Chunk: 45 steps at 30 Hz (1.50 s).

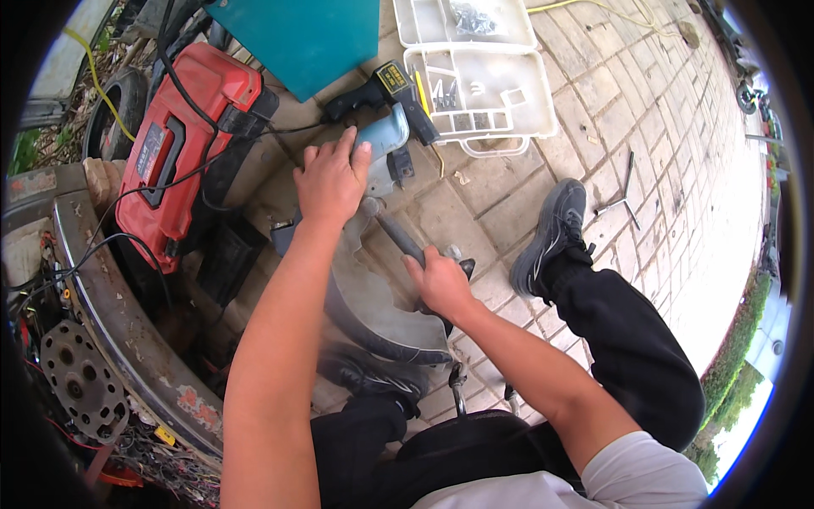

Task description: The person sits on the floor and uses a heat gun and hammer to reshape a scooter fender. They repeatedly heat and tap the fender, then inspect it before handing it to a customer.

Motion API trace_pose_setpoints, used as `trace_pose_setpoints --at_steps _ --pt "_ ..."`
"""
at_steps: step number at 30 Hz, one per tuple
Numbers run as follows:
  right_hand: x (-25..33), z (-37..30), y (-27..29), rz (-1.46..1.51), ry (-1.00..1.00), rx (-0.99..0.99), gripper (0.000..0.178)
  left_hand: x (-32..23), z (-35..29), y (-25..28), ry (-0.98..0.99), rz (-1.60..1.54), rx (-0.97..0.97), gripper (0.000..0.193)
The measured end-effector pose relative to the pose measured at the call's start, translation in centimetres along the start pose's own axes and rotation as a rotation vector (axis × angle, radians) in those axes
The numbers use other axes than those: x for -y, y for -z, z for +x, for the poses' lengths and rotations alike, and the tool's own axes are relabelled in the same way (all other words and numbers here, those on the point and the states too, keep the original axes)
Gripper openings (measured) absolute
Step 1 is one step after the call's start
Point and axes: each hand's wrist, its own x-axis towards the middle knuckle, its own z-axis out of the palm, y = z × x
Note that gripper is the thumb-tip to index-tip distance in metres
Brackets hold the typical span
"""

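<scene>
My left hand [332, 182] reaches forward, its thumb and forefinger closed at the left edge of a glossy light-blue plastic piece [384, 131]. The other fingers are bent, their tips partly hidden. My right hand [443, 284] wraps round a dark grey bar [398, 233] with a rounded far end. Under both arms lies a curved, dusty grey panel [365, 288] with a dark lower rim, between my feet. Just beyond my left hand is a black gun-shaped soldering tool [373, 93] with a yellow label and a cord.
A red toolbox [191, 127] leans at the left, near a worn metal rim [127, 280] above tangled wires. Beyond stand a teal board [301, 38] and an open clear parts case [543, 93]. A three-armed wrench [626, 199] lies on brick paving past my right shoe [555, 237].
</scene>
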Motion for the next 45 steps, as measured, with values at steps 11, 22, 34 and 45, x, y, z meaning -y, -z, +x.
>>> trace_pose_setpoints --at_steps 11,22,34,45 --pt "0.7 -0.6 0.8 0.1 0.017 0.03 0.049 0.7 0.4 -0.2 0.025 -0.072 0.032 0.05" --pt "0.3 0.6 0.2 0.035 0.008 0.049 0.048 0.2 -0.1 -0.5 0.014 -0.012 -0.001 0.045" --pt "0.1 0.6 0.9 0.053 0.08 0.013 0.046 3.7 -2.9 4.7 0.002 -0.231 0.423 0.099" --pt "2.4 0.0 -1.0 -0.009 0.128 0.128 0.047 5.6 -5.4 7.0 -0.054 -0.017 0.379 0.093"
